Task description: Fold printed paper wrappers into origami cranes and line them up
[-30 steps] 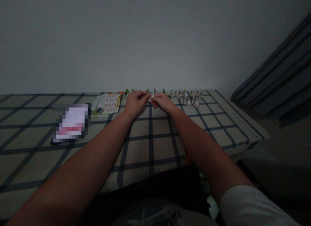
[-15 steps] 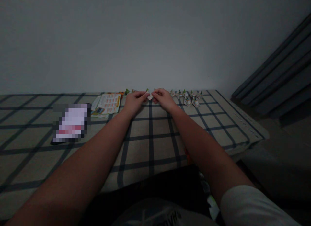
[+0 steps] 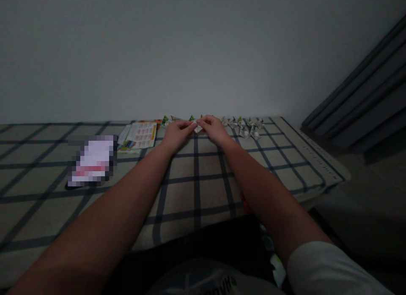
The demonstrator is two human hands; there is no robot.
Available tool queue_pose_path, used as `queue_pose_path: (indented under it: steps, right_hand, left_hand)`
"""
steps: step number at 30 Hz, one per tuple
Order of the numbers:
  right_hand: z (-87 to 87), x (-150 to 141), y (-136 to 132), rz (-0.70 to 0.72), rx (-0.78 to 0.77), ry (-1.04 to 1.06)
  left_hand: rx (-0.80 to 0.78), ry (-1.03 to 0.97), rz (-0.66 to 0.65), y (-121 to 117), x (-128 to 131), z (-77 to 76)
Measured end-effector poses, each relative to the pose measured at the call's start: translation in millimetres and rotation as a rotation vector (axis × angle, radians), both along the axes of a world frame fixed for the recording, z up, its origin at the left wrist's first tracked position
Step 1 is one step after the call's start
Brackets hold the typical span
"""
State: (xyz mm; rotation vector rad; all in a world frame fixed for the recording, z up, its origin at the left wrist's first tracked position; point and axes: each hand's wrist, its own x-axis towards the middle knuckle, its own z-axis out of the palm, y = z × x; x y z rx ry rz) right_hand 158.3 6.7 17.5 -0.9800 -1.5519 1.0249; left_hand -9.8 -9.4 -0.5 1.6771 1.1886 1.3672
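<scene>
A small piece of folded printed paper (image 3: 198, 129), pale with reddish marks, is pinched between my two hands near the far side of the table. My left hand (image 3: 178, 132) grips its left side with thumb and fingertips. On the other side my right hand (image 3: 213, 128) holds it, the thumb close to the left one. Several small folded paper figures (image 3: 250, 132), pointed in shape, stand right of my right hand. More pointed paper pieces (image 3: 165, 121) sit behind my hands, partly covered by them.
Printed paper sheets (image 3: 141, 135) lie in a stack left of my left hand. A phone with a blurred screen (image 3: 95, 157) rests further left. The table has a checked cloth (image 3: 212, 189); a wall (image 3: 203, 54) stands behind it, and a dark curtain (image 3: 364, 92) hangs at right.
My fingertips have come closer together on the folded paper, the two thumbs now almost meeting. The paper shows slightly lower and at another angle. The other things stay in place.
</scene>
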Motion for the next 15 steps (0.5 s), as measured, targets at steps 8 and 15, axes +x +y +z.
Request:
queue_pose_path:
  steps: [8, 15]
  right_hand:
    - [0.0, 3.4, 0.8, -0.041, -0.019, 0.049]
    - [0.0, 6.4, -0.2, -0.033, -0.032, -0.012]
  left_hand:
    - [-0.039, 0.035, -0.107, -1.6, 1.5, -1.0]
    - [0.064, 0.175, -0.083, 4.2, -0.9, -2.3]
